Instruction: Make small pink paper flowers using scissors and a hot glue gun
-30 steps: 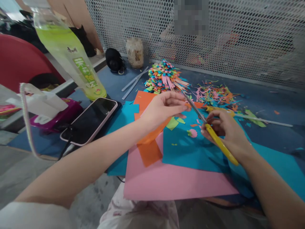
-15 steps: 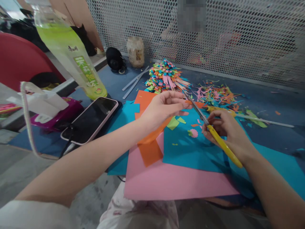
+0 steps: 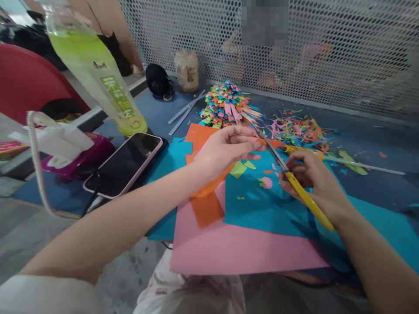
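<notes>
Yellow-handled scissors (image 3: 309, 201) sit in your right hand (image 3: 314, 185), its fingers curled about the handle, with the blades angled up and away toward your left hand (image 3: 225, 148). There, thumb and bent fingers pinch a small piece of orange paper (image 3: 261, 141) just beside the blades, above the worktable (image 3: 369, 135); whether the steel touches it, you cannot tell from this angle.

Below your hands, a blue sheet (image 3: 258, 211) overlaps a pink sheet (image 3: 242, 250), with green scraps (image 3: 238, 169) and a scalloped pink cutout (image 3: 267, 182) lying on the blue. An orange strip (image 3: 207, 211) rests on the pink, below your left wrist.

Beyond your fingertips stands a fringed, multicolored paper cone (image 3: 225, 102), and to its right spreads a heap of clippings (image 3: 297, 128). A yellow tool (image 3: 316, 153) lies behind your right hand, partly hidden by it.

To your left are a phone (image 3: 126, 163), a purple tissue box (image 3: 78, 159) and a leaning bottle of yellow-green drink (image 3: 98, 78). Two crossed, translucent sticks (image 3: 186, 111) lie near a jar (image 3: 186, 69), before a perforated metal screen (image 3: 196, 26).
</notes>
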Available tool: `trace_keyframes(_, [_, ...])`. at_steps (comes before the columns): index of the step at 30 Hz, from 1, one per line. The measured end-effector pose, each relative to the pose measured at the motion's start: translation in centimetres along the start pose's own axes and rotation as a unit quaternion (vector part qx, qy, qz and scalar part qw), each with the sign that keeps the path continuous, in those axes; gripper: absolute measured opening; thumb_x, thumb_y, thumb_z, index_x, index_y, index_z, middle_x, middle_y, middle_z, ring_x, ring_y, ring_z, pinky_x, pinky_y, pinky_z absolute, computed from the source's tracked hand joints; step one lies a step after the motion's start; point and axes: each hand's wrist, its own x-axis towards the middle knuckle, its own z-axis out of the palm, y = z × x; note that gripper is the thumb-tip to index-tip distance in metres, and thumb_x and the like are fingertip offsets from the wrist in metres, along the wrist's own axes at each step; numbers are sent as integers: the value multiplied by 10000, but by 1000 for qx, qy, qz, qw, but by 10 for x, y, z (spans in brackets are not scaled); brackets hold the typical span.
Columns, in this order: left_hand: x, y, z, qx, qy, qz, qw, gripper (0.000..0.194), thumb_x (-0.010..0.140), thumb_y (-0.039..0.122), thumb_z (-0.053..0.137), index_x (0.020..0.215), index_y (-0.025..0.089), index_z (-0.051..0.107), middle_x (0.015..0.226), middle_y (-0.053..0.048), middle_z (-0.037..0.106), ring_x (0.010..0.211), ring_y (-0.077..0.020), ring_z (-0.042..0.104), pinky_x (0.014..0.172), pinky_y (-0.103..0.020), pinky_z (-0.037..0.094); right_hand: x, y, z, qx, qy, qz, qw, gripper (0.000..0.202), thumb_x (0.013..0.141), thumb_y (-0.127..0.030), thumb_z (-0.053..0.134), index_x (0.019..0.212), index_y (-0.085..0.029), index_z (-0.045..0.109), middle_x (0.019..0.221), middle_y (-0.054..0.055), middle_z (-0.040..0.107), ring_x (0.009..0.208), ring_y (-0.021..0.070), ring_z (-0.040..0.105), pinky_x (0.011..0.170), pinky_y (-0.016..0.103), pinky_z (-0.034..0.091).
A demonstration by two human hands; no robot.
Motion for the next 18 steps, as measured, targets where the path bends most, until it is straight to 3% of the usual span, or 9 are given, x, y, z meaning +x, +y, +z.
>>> trace_keyframes(7, [0, 1, 1, -13, 9, -3, 1000, 200, 768, 25, 759, 846, 137, 612, 722, 9, 726, 730, -125, 741, 778, -274, 594, 1, -1, -1, -10, 3, -17, 1000, 394, 786, -439, 718, 1045, -304, 453, 784, -35, 633, 600, 162, 586, 497, 276, 449])
trace_keyframes(12, [0, 1, 2, -7, 19, -13, 1000, 229, 741, 49, 798, 842, 149, 618, 733, 13, 727, 770, -145, 751, 852, -316, 592, 1, 2, -1, -17, 8, -28, 999, 397, 786, -396, 731, 1061, -303, 459, 815, -23, 637, 666, 179, 628, 573, 298, 502])
trace_keyframes(18, [1, -2, 0, -12, 21, -13, 1000, 224, 745, 59, 794, 863, 154, 628, 757, 3, 741, 814, -160, 759, 876, -327, 592, 1, 4, -1, -31, 0, -41, 999, 367, 811, -388, 698, 1064, -306, 444, 791, -36, 616, 636, 167, 604, 557, 288, 485])
